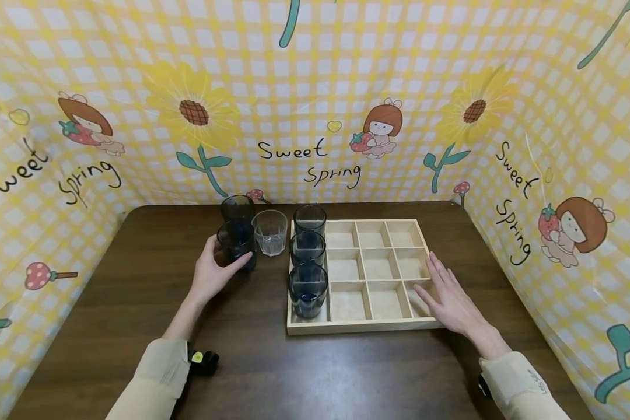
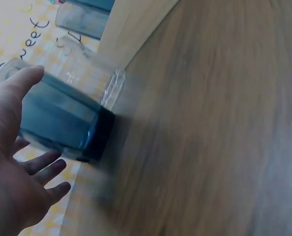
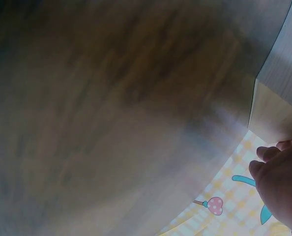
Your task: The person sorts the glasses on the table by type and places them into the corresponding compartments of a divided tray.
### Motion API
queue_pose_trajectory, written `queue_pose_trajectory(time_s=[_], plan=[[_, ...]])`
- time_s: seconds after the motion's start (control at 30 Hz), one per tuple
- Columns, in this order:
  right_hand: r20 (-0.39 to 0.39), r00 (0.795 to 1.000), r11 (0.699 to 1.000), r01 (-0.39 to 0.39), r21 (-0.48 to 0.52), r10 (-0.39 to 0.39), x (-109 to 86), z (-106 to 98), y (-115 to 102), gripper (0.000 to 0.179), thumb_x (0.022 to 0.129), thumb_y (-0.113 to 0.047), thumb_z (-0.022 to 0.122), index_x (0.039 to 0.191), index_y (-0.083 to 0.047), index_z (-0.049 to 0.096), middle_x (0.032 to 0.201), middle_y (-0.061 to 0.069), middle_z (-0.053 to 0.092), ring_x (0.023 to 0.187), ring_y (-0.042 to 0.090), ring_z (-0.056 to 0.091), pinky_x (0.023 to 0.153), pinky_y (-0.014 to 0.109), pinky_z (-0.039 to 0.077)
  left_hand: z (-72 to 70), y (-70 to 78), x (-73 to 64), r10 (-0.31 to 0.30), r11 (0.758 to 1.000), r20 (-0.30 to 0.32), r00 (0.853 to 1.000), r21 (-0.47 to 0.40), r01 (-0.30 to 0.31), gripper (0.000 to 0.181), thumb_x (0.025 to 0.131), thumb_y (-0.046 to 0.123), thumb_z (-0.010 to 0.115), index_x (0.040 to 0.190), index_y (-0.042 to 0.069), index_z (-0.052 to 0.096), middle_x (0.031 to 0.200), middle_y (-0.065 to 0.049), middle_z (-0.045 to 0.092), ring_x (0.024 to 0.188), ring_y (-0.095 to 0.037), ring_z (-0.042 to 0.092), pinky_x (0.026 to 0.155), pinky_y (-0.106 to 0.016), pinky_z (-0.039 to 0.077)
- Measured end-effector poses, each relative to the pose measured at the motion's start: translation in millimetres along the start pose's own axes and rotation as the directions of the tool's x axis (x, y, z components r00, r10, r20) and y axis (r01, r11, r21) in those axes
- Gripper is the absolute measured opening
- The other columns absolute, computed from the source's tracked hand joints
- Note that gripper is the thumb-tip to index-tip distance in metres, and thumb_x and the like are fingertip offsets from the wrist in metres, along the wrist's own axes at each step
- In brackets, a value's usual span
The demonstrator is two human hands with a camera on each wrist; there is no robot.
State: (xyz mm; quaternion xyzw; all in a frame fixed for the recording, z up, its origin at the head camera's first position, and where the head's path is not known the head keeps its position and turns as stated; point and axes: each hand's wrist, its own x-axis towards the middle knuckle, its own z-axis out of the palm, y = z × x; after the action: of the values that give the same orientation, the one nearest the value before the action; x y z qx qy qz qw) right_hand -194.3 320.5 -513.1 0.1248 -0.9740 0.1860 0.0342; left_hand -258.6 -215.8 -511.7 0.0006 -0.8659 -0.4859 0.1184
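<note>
My left hand (image 1: 210, 274) grips a dark blue-grey glass tumbler (image 1: 235, 239), thumb on its near side and the other fingers partly hidden. In the left wrist view this tumbler (image 2: 62, 115) appears tilted, thumb and fingers about it. Just behind it stands another dark tumbler (image 1: 237, 205), with a clear glass tumbler (image 1: 270, 233) to the right. Three dark tumblers fill the left column of a wooden compartment tray (image 1: 367, 328), one being the front tumbler (image 1: 308, 291). On the tray's right edge, my right hand (image 1: 454, 300) rests with fingers extended.
The tray's other compartments are bare light wood. Beneath everything is a dark brown wooden table (image 1: 346, 379). A yellow checked cloth (image 1: 315, 87) with printed flowers and figures hangs at the back and both sides.
</note>
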Motion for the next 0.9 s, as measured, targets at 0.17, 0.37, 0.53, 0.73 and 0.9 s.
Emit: queue_pose_trajectory(time_s=[0.17, 0.37, 0.53, 0.73, 0.9], plan=[[-0.001, 1.0, 1.0, 0.003, 0.0, -0.003, 0.6, 1, 1, 0.082, 0.1, -0.052, 0.044, 0.157, -0.006, 0.009, 0.166, 0.012, 0.006, 0.152, 0.035, 0.015, 0.12, 0.058, 0.017, 7.3, 5.8, 1.8, -0.04, 0.996, -0.04, 0.998, -0.085, 0.037, 0.077, 0.078, 0.044, 0.08, 0.138, 0.019, 0.041, 0.127, -0.009, 0.058, 0.116, -0.018, 0.054, 0.097, -0.031, 0.047], [-0.006, 1.0, 1.0, 0.004, -0.003, -0.004, 1.6, 2, 3, 0.081, 0.1, -0.052, 0.045, 0.157, -0.006, 0.01, 0.166, 0.013, 0.008, 0.152, 0.035, 0.016, 0.119, 0.058, 0.018, 8.4, 14.3, 2.4, -0.03, 0.982, -0.052, 0.998, -0.189, 0.019, 0.074, 0.077, 0.032, 0.083, 0.137, 0.016, 0.043, 0.127, -0.01, 0.061, 0.106, -0.005, 0.057, 0.086, -0.012, 0.047], [-0.004, 1.0, 1.0, 0.005, -0.004, -0.005, 2.0, 2, 2, 0.082, 0.1, -0.052, 0.045, 0.157, -0.006, 0.01, 0.166, 0.013, 0.008, 0.152, 0.035, 0.015, 0.119, 0.058, 0.018, 7.8, 11.0, 1.5, -0.009, 0.977, -0.075, 0.997, -0.211, -0.007, 0.074, 0.073, 0.027, 0.087, 0.134, 0.018, 0.046, 0.125, -0.008, 0.065, 0.104, 0.001, 0.059, 0.084, -0.009, 0.047], [-0.004, 1.0, 1.0, 0.006, -0.008, -0.006, 2.5, 2, 2, 0.082, 0.1, -0.053, 0.045, 0.157, -0.006, 0.009, 0.165, 0.014, 0.009, 0.152, 0.034, 0.015, 0.119, 0.058, 0.018, -3.5, 37.0, -12.0, 0.024, 0.979, -0.024, 0.999, -0.203, -0.029, 0.074, 0.073, 0.015, 0.086, 0.134, 0.009, 0.045, 0.124, -0.017, 0.063, 0.114, -0.028, 0.062, 0.089, -0.019, 0.049], [-0.008, 1.0, 1.0, 0.007, -0.013, -0.007, 1.9, 1, 2, 0.082, 0.1, -0.052, 0.045, 0.157, -0.006, 0.009, 0.165, 0.014, 0.008, 0.151, 0.035, 0.016, 0.119, 0.058, 0.019, -12.9, 59.0, -21.2, 0.043, 0.975, 0.038, 0.998, -0.219, -0.034, 0.073, 0.074, 0.012, 0.085, 0.135, 0.005, 0.045, 0.125, -0.022, 0.061, 0.115, -0.038, 0.059, 0.092, -0.026, 0.05]])
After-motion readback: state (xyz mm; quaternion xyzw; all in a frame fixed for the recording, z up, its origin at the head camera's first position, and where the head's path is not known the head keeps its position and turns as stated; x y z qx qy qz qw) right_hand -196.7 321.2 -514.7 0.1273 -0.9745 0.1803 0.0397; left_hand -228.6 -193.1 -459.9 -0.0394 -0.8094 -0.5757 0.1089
